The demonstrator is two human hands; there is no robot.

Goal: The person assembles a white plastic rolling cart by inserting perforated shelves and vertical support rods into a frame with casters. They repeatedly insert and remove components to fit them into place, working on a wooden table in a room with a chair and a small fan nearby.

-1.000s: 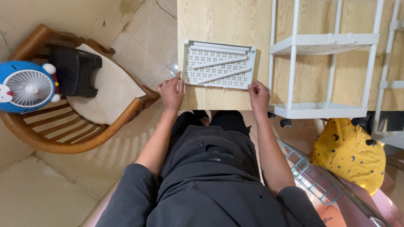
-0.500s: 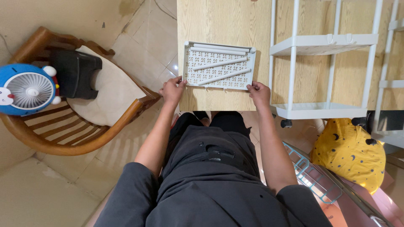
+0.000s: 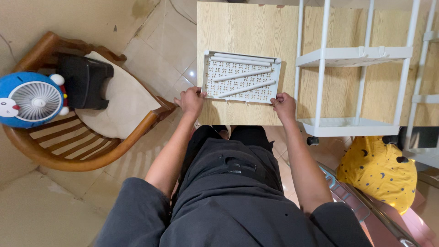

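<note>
Left hand (image 3: pixel 191 99) gripped the near-left corner of a white perforated tray (image 3: pixel 241 77), fingers curled over its rim. Right hand (image 3: pixel 284 105) held the near-right corner the same way, fingers closed on the edge. Tray lay flat on the wooden table (image 3: pixel 238 27), close to the table's near edge, about midway between its left edge and the white shelf rack (image 3: pixel 352 57). Inside the tray lay several white rods (image 3: pixel 242 74): some lined up along the far rim, two lying slantwise across the perforated floor. The rack stood on the table's right part, just beside the tray's right side, not clearly touching it. Off the table's left edge stood a wooden chair (image 3: pixel 82 151) with a black stool (image 3: pixel 84 80) and a blue round fan (image 3: pixel 29 99) on it. Yellow patterned cloth (image 3: pixel 379 171) sat below the near-right corner.
</note>
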